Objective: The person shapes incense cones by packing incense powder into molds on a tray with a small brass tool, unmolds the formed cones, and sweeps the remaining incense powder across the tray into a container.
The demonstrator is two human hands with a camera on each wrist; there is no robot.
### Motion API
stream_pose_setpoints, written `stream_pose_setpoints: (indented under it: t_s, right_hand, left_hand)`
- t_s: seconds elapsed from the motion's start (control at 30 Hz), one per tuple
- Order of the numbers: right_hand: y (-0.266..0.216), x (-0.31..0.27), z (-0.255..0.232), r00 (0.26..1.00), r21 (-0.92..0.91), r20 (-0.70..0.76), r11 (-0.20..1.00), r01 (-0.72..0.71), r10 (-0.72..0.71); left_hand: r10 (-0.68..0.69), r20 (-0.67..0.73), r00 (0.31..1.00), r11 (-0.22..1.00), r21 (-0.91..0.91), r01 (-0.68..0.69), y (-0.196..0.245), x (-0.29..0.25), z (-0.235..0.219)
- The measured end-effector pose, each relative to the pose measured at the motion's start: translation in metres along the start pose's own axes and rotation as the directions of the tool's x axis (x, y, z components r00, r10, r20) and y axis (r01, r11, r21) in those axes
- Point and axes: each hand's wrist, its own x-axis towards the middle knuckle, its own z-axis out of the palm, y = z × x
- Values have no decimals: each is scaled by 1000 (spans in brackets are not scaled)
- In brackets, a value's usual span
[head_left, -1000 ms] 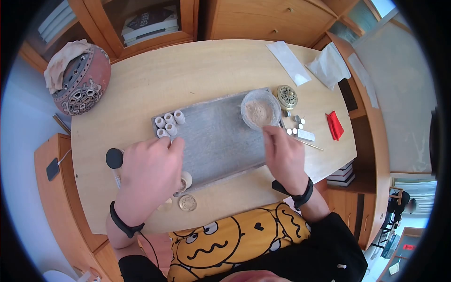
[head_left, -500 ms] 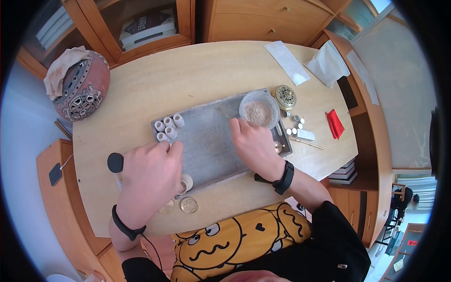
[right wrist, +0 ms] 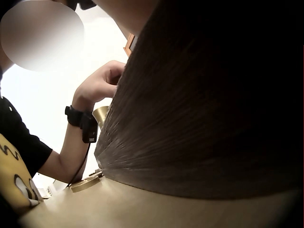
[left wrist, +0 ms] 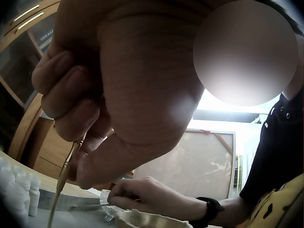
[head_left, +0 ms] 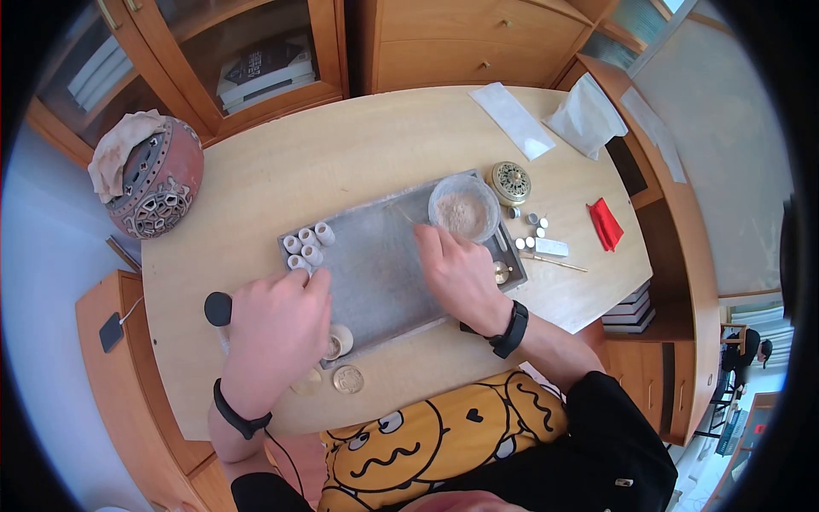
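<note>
My left hand (head_left: 281, 328) is held over the near left corner of a grey tray (head_left: 367, 264). In the left wrist view its thumb and fingers pinch a thin brass-coloured rod (left wrist: 61, 185) that points down. Close beside this hand stands a small pale pot (head_left: 341, 341), whose rim shows low in the left wrist view. My right hand (head_left: 463, 271) is above the tray's right half, pinching a slim tool (head_left: 403, 213) whose end points left. Just beyond it sits a clear bowl (head_left: 486, 218) with beige powder (head_left: 461, 209). In the right wrist view the tray's dark side hides the right hand's work.
Several small white bottles (head_left: 311, 254) stand in the tray's left end. A pierced brass burner (head_left: 510, 183), small silver-topped pieces, a thin gold stick (head_left: 559, 262) and a red pouch (head_left: 606, 226) lie to the right. A brass disc (head_left: 348, 380) lies in front of the tray.
The right hand has moved left from the bowl's near edge to over the tray, bringing its slim tool along. The left hand stays in about the same place; the head view has shifted slightly.
</note>
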Motion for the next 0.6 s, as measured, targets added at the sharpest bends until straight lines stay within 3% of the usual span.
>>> stream_pose_setpoints:
  t_s: [0.07,0.2,0.27,0.3,0.37,0.43,0.5,0.57,0.6]
  right_hand:
    - [2,-3,1,995,11,-100,1000,5,-4]
    - [13,-14,-23,989,9,-146,1000,-11,12]
    - [18,-18,-37,959,-43,-264,992,-116,101]
    - [22,-23,-42,962,-43,-254,993,-110,95]
    - [29,-30,-51,967,-64,-113,970,-235,227]
    - [25,-31,-52,963,0,-135,972,-237,234]
    - [19,-28,-50,956,68,-162,969,-238,246]
    - [10,-21,-45,988,165,-132,985,-54,76]
    - [7,-18,-42,987,166,-137,984,-59,82]
  left_hand:
    - [0,-6,1000,1000,-17,0,0,-1,1]
    - [-23,16,1000,1000,3,23,0,-2,2]
    - [-27,19,999,1000,2,27,-2,-1,3]
    - [-21,9,1000,1000,1,21,-2,-1,3]
    - [-15,-3,1000,1000,-1,15,-2,0,2]
    - [-78,78,994,997,-19,79,-2,1,0]
    - [-71,68,995,997,-29,73,-2,1,0]
    - [-60,60,996,997,-36,62,-1,2,0]
    - [-71,56,996,997,-29,72,0,1,0]
